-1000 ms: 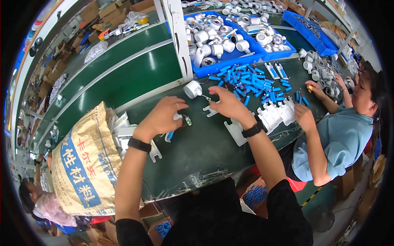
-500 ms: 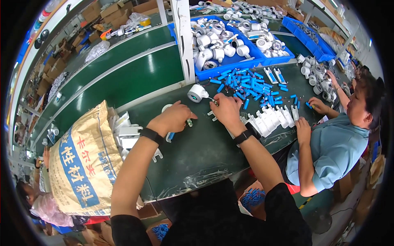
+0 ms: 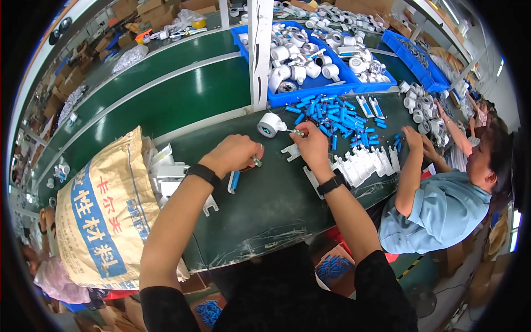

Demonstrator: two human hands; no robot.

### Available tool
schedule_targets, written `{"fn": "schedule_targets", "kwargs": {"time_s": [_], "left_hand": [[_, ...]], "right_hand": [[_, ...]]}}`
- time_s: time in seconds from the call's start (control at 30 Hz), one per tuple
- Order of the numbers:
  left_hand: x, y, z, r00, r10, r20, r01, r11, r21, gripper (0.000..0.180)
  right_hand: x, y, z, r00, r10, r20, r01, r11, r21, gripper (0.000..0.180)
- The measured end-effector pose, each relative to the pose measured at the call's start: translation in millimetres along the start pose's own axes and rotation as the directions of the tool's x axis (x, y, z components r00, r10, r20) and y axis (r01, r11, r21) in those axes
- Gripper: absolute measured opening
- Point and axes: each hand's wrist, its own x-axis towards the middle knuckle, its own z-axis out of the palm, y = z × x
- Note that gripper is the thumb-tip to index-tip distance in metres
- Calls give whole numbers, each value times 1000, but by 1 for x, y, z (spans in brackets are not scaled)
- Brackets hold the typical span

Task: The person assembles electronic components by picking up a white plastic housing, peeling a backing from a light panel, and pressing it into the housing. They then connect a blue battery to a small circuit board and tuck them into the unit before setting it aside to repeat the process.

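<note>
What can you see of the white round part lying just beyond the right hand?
The white round part looks like moulded plastic: a short cylinder lying on its side on the green table, its dark open end facing the camera. A short stub sticks out on its right. The right hand is close beside it; contact is unclear.

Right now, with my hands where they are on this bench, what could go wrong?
The left hand pinches a small metal part above the dark green bench; if it slips, it may be hard to spot there. The right hand works close to the loose blue pieces and the white roller, so a sweep of the wrist could scatter them. The co-worker's hand is near, so reaches could collide.
</note>
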Motion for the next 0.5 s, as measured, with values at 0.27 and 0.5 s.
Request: {"fn": "schedule_targets", "kwargs": {"time_s": [0.27, 0.5], "left_hand": [[1, -31, 1, 993, 0, -118, -20, 986, -167, 18], [2, -52, -5, 986, 1, -167, -53, 950, -307, 21]], "right_hand": [[3, -1, 0, 997, 52, 54, -50, 998, -40, 27], [6, -1, 2, 999, -23, 41, 27, 994, -102, 24]]}}
